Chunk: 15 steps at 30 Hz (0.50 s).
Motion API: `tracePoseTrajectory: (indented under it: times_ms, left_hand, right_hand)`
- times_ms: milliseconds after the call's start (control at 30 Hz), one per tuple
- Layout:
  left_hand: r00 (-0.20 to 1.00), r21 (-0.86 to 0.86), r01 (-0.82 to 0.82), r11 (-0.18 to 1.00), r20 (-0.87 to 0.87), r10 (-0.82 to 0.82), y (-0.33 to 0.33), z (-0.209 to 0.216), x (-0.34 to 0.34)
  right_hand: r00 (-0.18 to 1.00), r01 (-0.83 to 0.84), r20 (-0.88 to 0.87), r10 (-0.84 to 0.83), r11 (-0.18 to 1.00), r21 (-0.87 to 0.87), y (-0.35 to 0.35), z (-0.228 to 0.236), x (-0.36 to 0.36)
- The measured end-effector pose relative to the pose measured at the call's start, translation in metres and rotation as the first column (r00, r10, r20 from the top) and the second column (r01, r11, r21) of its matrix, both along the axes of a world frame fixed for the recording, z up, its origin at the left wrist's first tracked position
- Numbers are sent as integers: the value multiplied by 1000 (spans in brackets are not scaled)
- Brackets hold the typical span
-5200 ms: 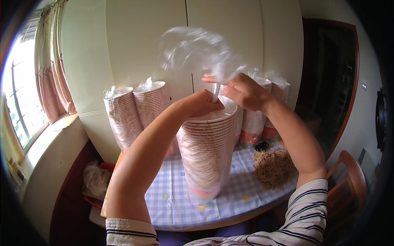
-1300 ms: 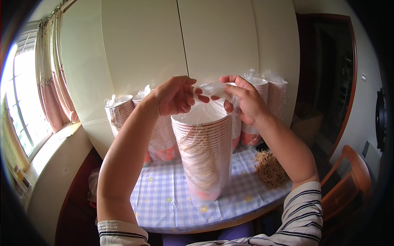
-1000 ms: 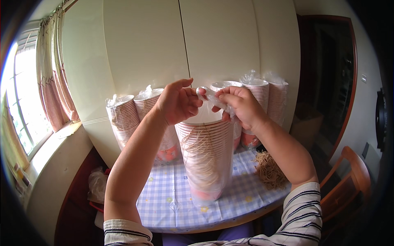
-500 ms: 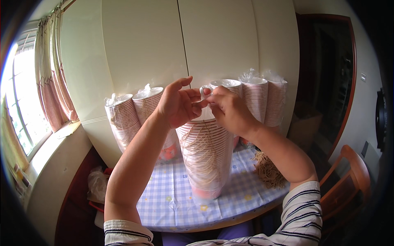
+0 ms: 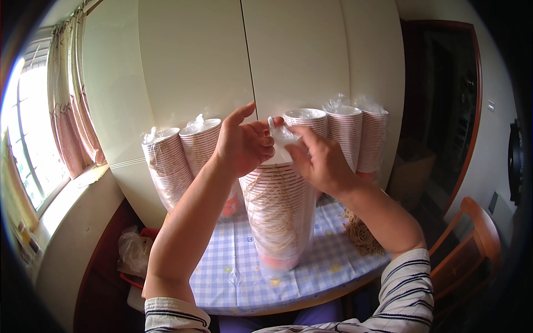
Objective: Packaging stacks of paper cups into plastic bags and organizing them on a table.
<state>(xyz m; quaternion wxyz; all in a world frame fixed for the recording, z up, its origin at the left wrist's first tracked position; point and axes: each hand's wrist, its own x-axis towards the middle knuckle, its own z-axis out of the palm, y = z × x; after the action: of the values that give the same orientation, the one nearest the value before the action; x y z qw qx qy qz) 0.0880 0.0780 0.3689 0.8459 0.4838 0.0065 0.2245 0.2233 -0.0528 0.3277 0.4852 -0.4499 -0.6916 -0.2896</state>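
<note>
A tall stack of white paper cups [image 5: 277, 205] with reddish bands stands upright in front of me inside a clear plastic bag [image 5: 286, 136]. Tan bands or strings show along its side. Above the cups, the bag's mouth is gathered into a twisted end. My right hand [image 5: 325, 161] pinches the gathered plastic between thumb and fingers. On the other side, my left hand [image 5: 244, 139] has its thumb raised and its lower fingers curled. Its index finger reaches behind the twisted end, touching it; the exact grip is partly hidden.
More bagged cup stacks stand at the back left [image 5: 166, 161] and back right [image 5: 344, 133]. A bundle of tan rubber bands or string [image 5: 363, 233] lies on the blue checked tablecloth [image 5: 222, 277]. A wooden chair [image 5: 472, 233] is at the right. Pale cabinet doors [image 5: 300, 50] rise behind.
My right hand has shifted slightly right and down, away from my left, and more gathered plastic shows between them. The small loop near my left fingertips now appears as an upright twisted end.
</note>
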Motion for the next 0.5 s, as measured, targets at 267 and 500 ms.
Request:
tracePoseTrajectory:
  times_ms: [267,500]
  left_hand:
    - [998,17,16,1000,59,-17,2,-2,-3]
    - [1000,81,0,997,-1,0,-1,-2,-2]
  right_hand:
    - [995,79,68,-77,996,-36,15,0,13]
    - [923,214,319,-217,976,46,15,4,5]
